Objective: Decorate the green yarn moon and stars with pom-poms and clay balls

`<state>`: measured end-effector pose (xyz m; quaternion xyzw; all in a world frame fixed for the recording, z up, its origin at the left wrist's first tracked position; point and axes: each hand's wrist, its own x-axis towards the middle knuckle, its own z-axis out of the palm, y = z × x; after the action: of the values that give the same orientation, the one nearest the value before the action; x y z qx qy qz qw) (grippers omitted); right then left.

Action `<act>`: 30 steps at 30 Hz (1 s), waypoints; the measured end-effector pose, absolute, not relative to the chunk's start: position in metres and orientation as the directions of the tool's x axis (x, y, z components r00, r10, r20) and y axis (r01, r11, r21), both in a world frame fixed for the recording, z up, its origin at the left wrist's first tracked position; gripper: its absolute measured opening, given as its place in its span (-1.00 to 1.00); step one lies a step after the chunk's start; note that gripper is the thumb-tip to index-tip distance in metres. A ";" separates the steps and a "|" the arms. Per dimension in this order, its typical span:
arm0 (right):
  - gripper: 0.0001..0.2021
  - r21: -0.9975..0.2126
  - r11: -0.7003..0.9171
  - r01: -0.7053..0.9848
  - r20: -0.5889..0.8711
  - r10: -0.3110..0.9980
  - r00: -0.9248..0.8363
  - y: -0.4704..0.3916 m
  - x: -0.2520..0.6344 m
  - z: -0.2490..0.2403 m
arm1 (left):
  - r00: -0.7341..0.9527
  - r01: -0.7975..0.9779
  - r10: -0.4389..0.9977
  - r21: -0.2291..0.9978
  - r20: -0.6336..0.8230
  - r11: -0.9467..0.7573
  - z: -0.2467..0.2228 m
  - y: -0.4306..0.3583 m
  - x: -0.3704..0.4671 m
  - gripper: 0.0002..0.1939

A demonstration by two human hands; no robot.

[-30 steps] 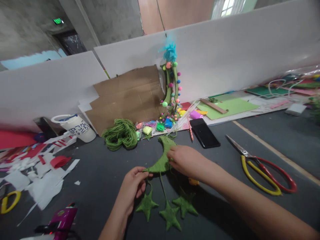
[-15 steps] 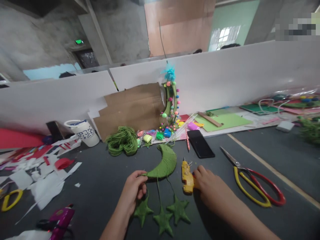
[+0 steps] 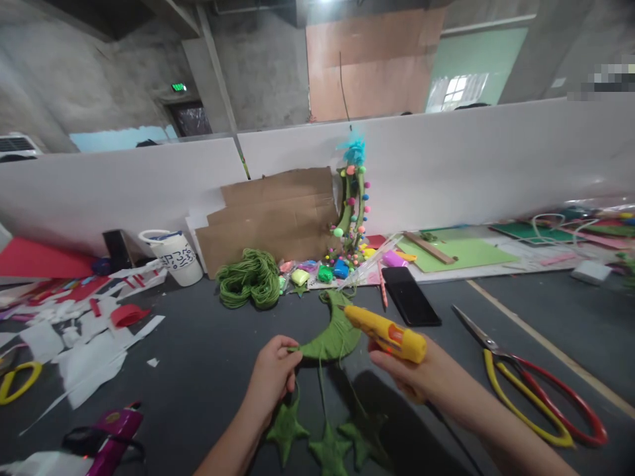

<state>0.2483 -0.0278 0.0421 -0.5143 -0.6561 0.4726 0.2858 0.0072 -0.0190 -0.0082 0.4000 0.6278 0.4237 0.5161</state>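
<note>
My left hand [image 3: 275,370] pinches the left tip of a green yarn-wrapped crescent moon [image 3: 333,334] lying on the dark table. Three green stars [image 3: 286,431] hang from it on strings and lie below, partly in shadow on the right. In my right hand [image 3: 414,373] is a yellow glue gun [image 3: 389,330], its fingers wrapped round the handle. The gun is raised over the moon's right side, its nozzle pointing left towards the upper part of the moon; whether the nozzle touches it I cannot tell.
Scissors [image 3: 528,390] and a black phone [image 3: 411,295] lie to the right. A green yarn skein [image 3: 249,279], small bags of coloured bits and a decorated moon [image 3: 351,205] stand at the back. Paper scraps [image 3: 94,357] and a purple glue gun [image 3: 112,439] lie left.
My right hand has picked the yellow glue gun up off the table and swung it left over the moon. My left hand keeps hold of the moon's tip. The view has shifted slightly.
</note>
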 end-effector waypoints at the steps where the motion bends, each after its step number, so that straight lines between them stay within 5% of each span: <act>1: -0.77 -0.942 0.004 0.336 -0.119 0.931 -0.345 -0.024 0.240 0.044 | -0.148 0.069 0.944 0.949 -0.295 0.308 -0.009 -0.018 0.007 -0.78; 9: -0.72 -0.980 -0.181 0.088 -0.201 0.890 -0.409 -0.021 0.215 0.000 | -0.133 0.055 0.952 0.957 -0.276 0.285 -0.017 -0.020 0.001 -0.75; 22: -0.62 -0.917 -0.394 0.066 -0.385 0.828 -0.407 -0.028 0.213 -0.004 | -0.005 -0.026 0.838 0.838 -0.545 0.545 -0.004 -0.019 -0.008 -0.73; 30: -0.58 -0.918 -0.385 0.095 -0.392 0.847 -0.359 -0.030 0.213 0.016 | -0.196 0.188 0.905 0.891 -0.377 0.412 0.000 -0.029 -0.002 -0.72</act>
<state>0.2128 -0.0301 0.0162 -0.4917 -0.4788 0.6712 0.2802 -0.0020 -0.0286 0.0000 0.4010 0.6817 0.3648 0.4913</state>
